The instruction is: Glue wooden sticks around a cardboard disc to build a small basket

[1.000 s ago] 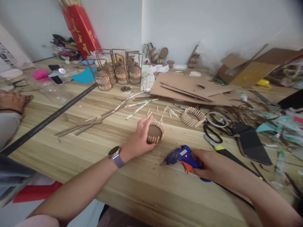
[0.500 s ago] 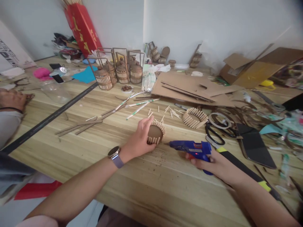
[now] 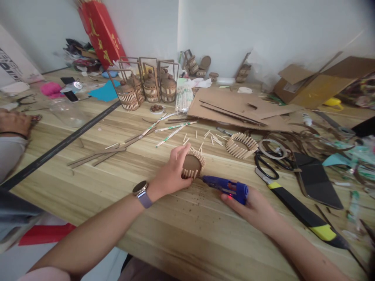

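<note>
My left hand is closed around the left side of a small round basket, which has a brown disc inside a ring of short wooden sticks. Part of the basket is hidden by my fingers. In my right hand is a blue glue gun with a lit red light. Its nozzle points left and is at the basket's lower right edge, but I cannot tell if they touch. Loose short sticks lie behind the basket, and a second ring of sticks lies to the right.
Several finished lidded baskets with tall handles stand at the back. Cardboard lies behind the sticks. At right are scissors, a black-and-yellow cutter and a phone. A co-worker's hand rests at the far left.
My right hand has brought the glue gun left, so its nozzle is now at the basket's edge; the gun has also turned. My left hand and the basket have hardly moved.
</note>
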### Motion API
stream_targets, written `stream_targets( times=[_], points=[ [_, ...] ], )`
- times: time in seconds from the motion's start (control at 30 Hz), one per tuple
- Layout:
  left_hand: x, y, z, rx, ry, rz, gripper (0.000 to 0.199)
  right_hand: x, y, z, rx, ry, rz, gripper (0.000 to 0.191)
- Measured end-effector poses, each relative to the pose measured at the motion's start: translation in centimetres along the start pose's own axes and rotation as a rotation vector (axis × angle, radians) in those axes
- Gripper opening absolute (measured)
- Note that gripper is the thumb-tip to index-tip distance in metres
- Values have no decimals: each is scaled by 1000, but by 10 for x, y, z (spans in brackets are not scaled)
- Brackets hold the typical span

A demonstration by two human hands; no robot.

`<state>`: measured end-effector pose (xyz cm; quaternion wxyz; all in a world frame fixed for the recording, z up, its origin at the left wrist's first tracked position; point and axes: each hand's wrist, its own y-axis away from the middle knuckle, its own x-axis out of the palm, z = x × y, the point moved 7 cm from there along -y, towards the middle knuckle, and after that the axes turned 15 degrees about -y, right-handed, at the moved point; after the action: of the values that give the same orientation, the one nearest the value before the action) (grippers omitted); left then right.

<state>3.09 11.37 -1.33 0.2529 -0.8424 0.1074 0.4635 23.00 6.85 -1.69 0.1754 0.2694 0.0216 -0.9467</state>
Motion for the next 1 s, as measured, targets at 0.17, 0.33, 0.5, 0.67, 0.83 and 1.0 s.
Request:
stream_targets(
  times=[0.17,0.33,0.5,0.67,0.83,1.0],
  points=[
    [0,0,0,0,6,6,109,2,-1,-2,-15,16,-4,34],
    [1,0,1,-5,9,8,110,2,-1,-2,-10,23,-20,36],
    [1,1,1,-1,9,3,110,2,-1,-2,-20,30,-35,35],
    [2,0,1,-6,-1,9,109,1,-2,-1,-30,45,-46,34],
    [1,0,1,1,2,1,110,2,-2,0,-30,42,-38,34],
    [1,1,0,-9,-6,8,108,3,-2,-1,-11,41,-40,37]
  ],
)
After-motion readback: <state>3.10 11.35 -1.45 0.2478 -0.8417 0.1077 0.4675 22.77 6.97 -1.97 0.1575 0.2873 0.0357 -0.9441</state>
